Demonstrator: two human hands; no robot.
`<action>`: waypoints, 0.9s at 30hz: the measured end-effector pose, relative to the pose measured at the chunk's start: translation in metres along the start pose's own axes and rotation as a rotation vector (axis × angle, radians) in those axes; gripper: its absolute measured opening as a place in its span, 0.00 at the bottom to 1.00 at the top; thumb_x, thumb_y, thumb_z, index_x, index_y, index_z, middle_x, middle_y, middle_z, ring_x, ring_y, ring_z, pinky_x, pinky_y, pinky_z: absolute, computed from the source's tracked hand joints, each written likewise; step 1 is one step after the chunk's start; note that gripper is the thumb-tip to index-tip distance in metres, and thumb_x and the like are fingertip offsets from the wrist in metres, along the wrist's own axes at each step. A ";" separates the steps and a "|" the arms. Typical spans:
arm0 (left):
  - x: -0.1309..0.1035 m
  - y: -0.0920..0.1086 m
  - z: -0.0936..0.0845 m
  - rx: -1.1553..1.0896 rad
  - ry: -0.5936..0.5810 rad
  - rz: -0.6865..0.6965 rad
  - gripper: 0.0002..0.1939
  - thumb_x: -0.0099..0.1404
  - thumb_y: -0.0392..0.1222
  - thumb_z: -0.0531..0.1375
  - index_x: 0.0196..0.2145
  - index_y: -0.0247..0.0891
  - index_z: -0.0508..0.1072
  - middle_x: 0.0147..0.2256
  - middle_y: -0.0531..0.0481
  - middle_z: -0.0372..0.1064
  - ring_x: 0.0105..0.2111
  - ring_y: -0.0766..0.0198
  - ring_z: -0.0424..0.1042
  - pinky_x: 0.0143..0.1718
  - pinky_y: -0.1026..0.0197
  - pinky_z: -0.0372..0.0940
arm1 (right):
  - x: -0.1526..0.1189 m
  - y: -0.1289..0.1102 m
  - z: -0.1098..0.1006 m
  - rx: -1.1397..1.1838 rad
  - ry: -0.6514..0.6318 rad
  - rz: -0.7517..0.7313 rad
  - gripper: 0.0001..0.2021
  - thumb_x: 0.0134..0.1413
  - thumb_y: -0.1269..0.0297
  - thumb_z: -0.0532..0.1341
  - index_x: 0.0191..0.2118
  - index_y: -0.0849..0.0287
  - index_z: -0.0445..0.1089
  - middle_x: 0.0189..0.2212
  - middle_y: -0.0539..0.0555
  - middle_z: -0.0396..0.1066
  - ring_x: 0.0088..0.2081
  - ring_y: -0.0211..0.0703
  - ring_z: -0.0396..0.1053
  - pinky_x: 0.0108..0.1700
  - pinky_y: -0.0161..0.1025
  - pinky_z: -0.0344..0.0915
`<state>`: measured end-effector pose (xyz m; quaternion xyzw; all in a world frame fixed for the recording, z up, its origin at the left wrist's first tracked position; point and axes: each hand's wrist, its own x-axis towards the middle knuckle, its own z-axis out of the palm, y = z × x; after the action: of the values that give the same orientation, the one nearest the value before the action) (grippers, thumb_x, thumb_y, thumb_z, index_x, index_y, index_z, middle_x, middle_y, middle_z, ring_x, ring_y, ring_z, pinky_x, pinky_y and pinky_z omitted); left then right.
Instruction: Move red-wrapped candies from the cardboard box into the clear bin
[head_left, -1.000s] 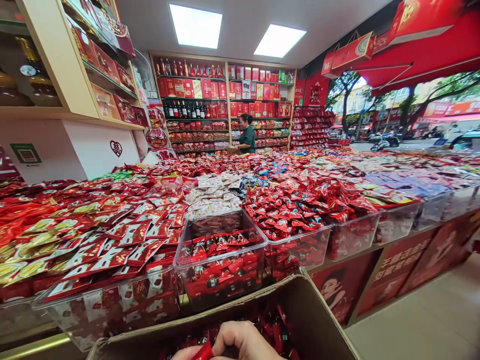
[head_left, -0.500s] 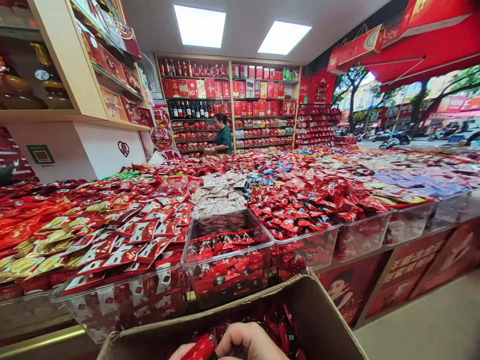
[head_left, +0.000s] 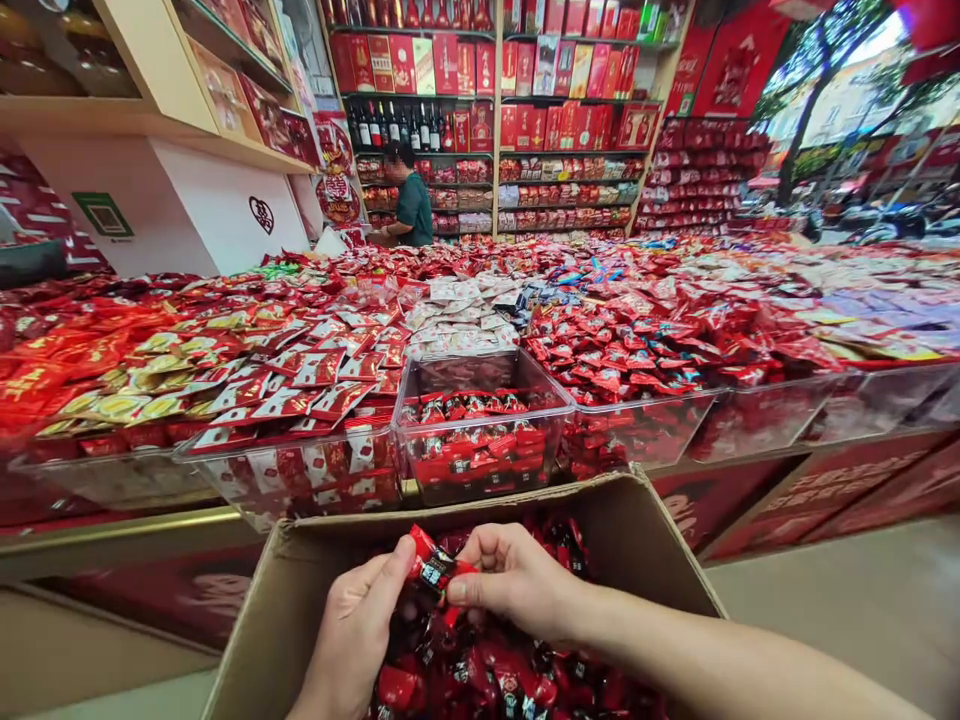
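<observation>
Over an open cardboard box [head_left: 259,600], my left hand [head_left: 356,620] pinches one end of a red and black wrapped candy [head_left: 435,572]. The other end of its wrapper is between the thumb and curled fingers of my right hand [head_left: 517,580]. Beneath both hands, the box holds a heap of similar red and black wrapped candies [head_left: 480,680]. Right behind the box stands a clear plastic bin [head_left: 487,425], partly filled with the same kind of candy and lower than its neighbours.
Clear bins heaped with red packets [head_left: 300,380] lie to the left, and red wrapped sweets [head_left: 622,340] to the right. White packets [head_left: 465,310] are piled behind. A person in a green top [head_left: 412,210] stands by the back shelves [head_left: 495,130]. Floor [head_left: 840,600] shows at right.
My view has tipped downward, so the box and both hands show more fully. Both hands now hold the candy up above the heap. The person at the back appears farther left.
</observation>
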<state>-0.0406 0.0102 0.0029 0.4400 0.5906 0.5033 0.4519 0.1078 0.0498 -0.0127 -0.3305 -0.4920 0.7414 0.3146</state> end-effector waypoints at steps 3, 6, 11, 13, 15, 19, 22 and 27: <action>0.000 -0.007 -0.002 -0.049 -0.042 -0.019 0.17 0.54 0.51 0.56 0.17 0.36 0.67 0.16 0.56 0.62 0.19 0.69 0.57 0.21 0.68 0.55 | 0.000 -0.002 -0.003 0.051 -0.043 0.005 0.21 0.26 0.55 0.67 0.23 0.64 0.59 0.16 0.47 0.65 0.16 0.30 0.61 0.20 0.29 0.56; 0.000 -0.009 -0.003 -0.047 -0.043 -0.027 0.17 0.54 0.51 0.56 0.16 0.37 0.66 0.15 0.58 0.60 0.18 0.70 0.55 0.19 0.68 0.54 | 0.000 -0.002 -0.005 0.044 -0.087 0.010 0.19 0.30 0.55 0.66 0.24 0.65 0.61 0.17 0.48 0.66 0.17 0.31 0.62 0.22 0.31 0.58; -0.001 -0.003 -0.004 -0.022 -0.013 0.011 0.18 0.49 0.53 0.58 0.13 0.37 0.66 0.12 0.57 0.59 0.16 0.68 0.58 0.18 0.66 0.55 | -0.001 -0.002 -0.006 -0.093 -0.051 -0.029 0.17 0.37 0.54 0.63 0.25 0.66 0.65 0.16 0.47 0.63 0.18 0.29 0.59 0.24 0.30 0.57; -0.002 -0.002 -0.004 -0.006 -0.007 0.024 0.19 0.49 0.54 0.58 0.12 0.37 0.66 0.12 0.56 0.60 0.15 0.68 0.58 0.17 0.66 0.55 | -0.002 -0.002 -0.006 -0.169 -0.025 -0.054 0.16 0.38 0.55 0.63 0.25 0.66 0.66 0.17 0.47 0.63 0.19 0.28 0.58 0.24 0.30 0.56; -0.003 -0.002 -0.004 0.007 0.004 0.048 0.19 0.49 0.53 0.58 0.12 0.37 0.66 0.13 0.55 0.62 0.16 0.67 0.59 0.17 0.66 0.56 | -0.004 -0.004 -0.003 -0.211 -0.010 -0.088 0.15 0.38 0.57 0.63 0.29 0.66 0.66 0.19 0.47 0.63 0.20 0.28 0.57 0.24 0.29 0.55; -0.006 -0.002 -0.008 -0.060 -0.022 0.087 0.18 0.51 0.53 0.57 0.15 0.36 0.69 0.15 0.53 0.66 0.18 0.64 0.64 0.20 0.65 0.59 | -0.012 -0.017 0.004 -0.309 -0.006 -0.130 0.11 0.40 0.62 0.62 0.28 0.64 0.65 0.18 0.45 0.60 0.20 0.27 0.55 0.22 0.28 0.53; -0.006 -0.003 -0.015 -0.145 -0.066 0.076 0.21 0.55 0.56 0.52 0.22 0.36 0.73 0.18 0.50 0.70 0.20 0.63 0.67 0.23 0.64 0.61 | -0.017 -0.052 0.005 -0.415 0.041 -0.208 0.08 0.41 0.64 0.61 0.26 0.64 0.65 0.17 0.45 0.60 0.19 0.27 0.55 0.21 0.28 0.53; -0.002 -0.010 -0.018 -0.109 -0.101 0.048 0.21 0.56 0.55 0.52 0.26 0.35 0.75 0.19 0.49 0.71 0.20 0.66 0.67 0.22 0.67 0.60 | 0.015 -0.136 -0.012 -0.412 0.255 -0.453 0.07 0.41 0.67 0.61 0.28 0.64 0.64 0.21 0.48 0.65 0.22 0.28 0.60 0.23 0.27 0.56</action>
<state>-0.0588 0.0036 -0.0050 0.4538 0.5281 0.5224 0.4922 0.1282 0.1109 0.1086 -0.3597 -0.6491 0.4902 0.4572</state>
